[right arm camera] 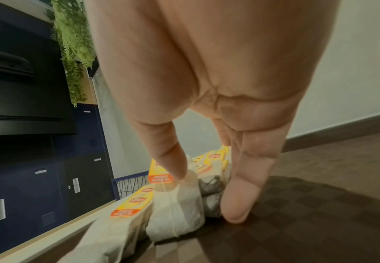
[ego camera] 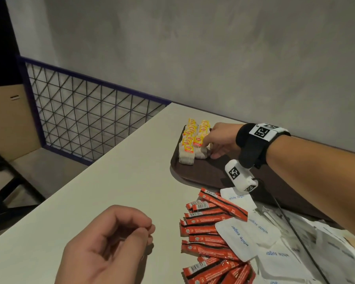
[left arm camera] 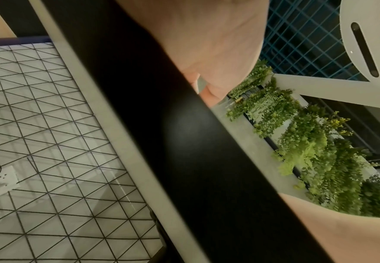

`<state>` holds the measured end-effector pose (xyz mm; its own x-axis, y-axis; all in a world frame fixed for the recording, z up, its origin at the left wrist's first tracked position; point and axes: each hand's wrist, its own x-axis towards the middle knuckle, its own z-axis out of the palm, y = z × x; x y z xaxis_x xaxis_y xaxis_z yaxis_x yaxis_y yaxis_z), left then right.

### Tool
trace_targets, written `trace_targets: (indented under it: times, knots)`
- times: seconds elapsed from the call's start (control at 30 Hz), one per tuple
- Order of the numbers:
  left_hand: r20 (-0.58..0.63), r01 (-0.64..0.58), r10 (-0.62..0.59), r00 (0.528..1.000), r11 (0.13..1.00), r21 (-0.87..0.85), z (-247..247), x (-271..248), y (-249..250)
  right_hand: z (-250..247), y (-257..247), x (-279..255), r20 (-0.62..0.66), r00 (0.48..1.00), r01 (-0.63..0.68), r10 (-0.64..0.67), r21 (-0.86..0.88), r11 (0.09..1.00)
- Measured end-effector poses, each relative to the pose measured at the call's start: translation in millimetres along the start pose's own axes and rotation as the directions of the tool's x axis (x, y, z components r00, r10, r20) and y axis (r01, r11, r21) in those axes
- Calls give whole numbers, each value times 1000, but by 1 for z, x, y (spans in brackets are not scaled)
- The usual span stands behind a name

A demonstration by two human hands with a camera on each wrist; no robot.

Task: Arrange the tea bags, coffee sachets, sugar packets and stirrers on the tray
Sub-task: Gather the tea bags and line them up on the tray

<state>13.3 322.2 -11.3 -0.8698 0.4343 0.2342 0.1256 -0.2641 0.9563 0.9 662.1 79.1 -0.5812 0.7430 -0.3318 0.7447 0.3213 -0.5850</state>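
Note:
A brown tray (ego camera: 213, 177) lies on the pale table (ego camera: 121, 181). Tea bags (ego camera: 190, 140) with yellow tags stand in two rows at its far left corner. My right hand (ego camera: 210, 150) reaches to the near end of the right row. In the right wrist view its thumb touches the top of a tea bag (right arm camera: 178, 210), and its straight fingers (right arm camera: 240, 204) rest on the tray (right arm camera: 319, 213) beside the bags. Red coffee sachets (ego camera: 209, 222) and white sugar packets (ego camera: 242, 236) lie off the tray, near me. My left hand (ego camera: 150, 230) hovers loosely curled and holds nothing.
A wire mesh fence (ego camera: 86, 113) runs along the table's left edge, with a cardboard box (ego camera: 8, 119) beyond it. A grey wall backs the table. A black cable (ego camera: 295, 232) crosses pale wrapped items (ego camera: 326, 242) at the right, too blurred to name.

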Motion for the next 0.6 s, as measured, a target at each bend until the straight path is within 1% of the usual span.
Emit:
trace_targets:
  times: [0.13, 0.2, 0.27, 0.33, 0.4, 0.5, 0.6]
  knots:
    - [23, -32, 31, 999, 998, 48, 0, -1, -1, -2, 2, 2, -16, 1000, 3, -3, -16, 1000]
    - [30, -40, 38, 999, 997, 63, 0, -1, -2, -5, 2, 1, -55, 998, 39, -42, -67, 997]
    - [36, -59, 56, 998, 995, 79, -1, 0, -3, -8, 1, 2, -80, 991, 100, -109, -112, 989]
    - [44, -84, 80, 996, 991, 103, -1, 1, -6, -10, 1, 3, -64, 985, 149, -159, -144, 978]
    - [35, -96, 93, 995, 989, 113, 0, 2, -9, -8, 0, 3, -37, 984, 166, -176, -183, 969]
    - [40, -83, 80, 996, 993, 81, -1, 4, -9, -4, 2, 4, -19, 981, 184, -194, -242, 953]
    - [55, -100, 95, 994, 989, 105, -3, 4, -13, -6, 2, 5, -15, 982, 181, -189, -223, 958]
